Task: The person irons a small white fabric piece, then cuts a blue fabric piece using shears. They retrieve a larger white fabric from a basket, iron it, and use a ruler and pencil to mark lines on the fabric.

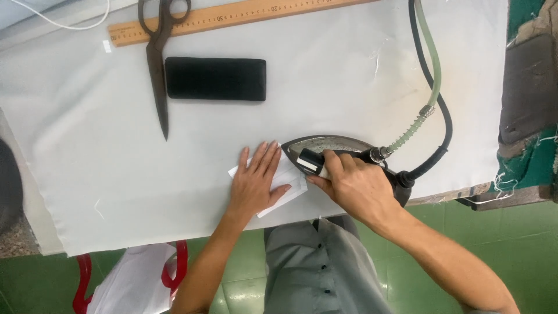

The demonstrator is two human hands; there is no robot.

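Observation:
My left hand (256,181) lies flat, fingers spread, pressing a small white fabric piece (289,181) onto the white-covered table (104,163). My right hand (356,185) grips the black handle of a steam iron (325,148). The iron's metal nose sits on the right edge of the white piece, right beside my left fingertips. A green hose (433,64) and a black cable (444,125) run from the iron's back toward the far side of the table.
Large black scissors (158,55) lie at the far left, beside a black rectangular pad (215,78). A wooden ruler (232,13) runs along the far edge. A red-handled white bag (136,279) hangs below the table's near edge. Cluttered green surface (532,157) at right.

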